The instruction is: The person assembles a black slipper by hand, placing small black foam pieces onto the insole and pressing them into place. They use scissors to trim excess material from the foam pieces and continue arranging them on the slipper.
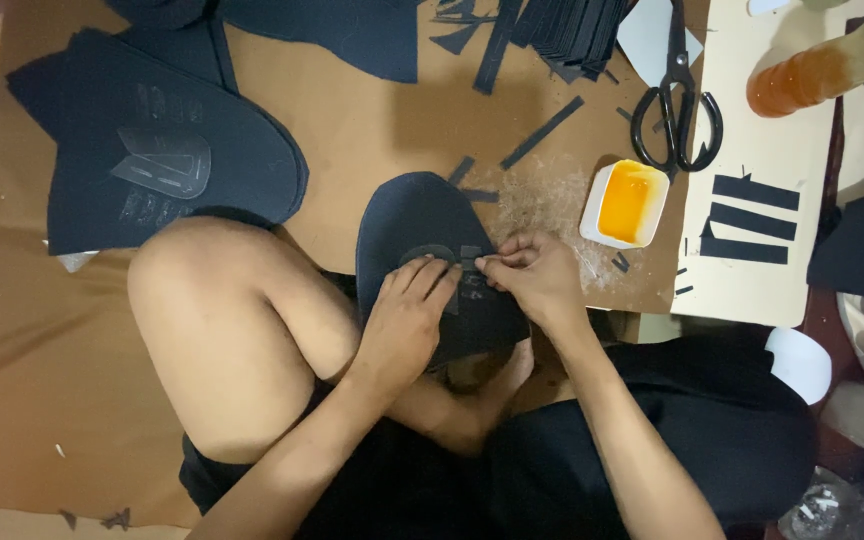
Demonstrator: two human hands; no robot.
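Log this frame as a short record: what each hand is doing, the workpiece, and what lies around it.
left hand: fingers pressed flat on the black shoe-upper piece
right hand: fingertips pinching a thin black strip on the same piece
workpiece: rests on the person's lap over the brown board
glue dish: white, holds yellow adhesive, right of the hands
scissors: black, beyond the dish
stack of cut pieces: upper left

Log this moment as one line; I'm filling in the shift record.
left hand: flat on black piece | right hand: pinching thin strip onto it | glue dish: right of piece | scissors: idle
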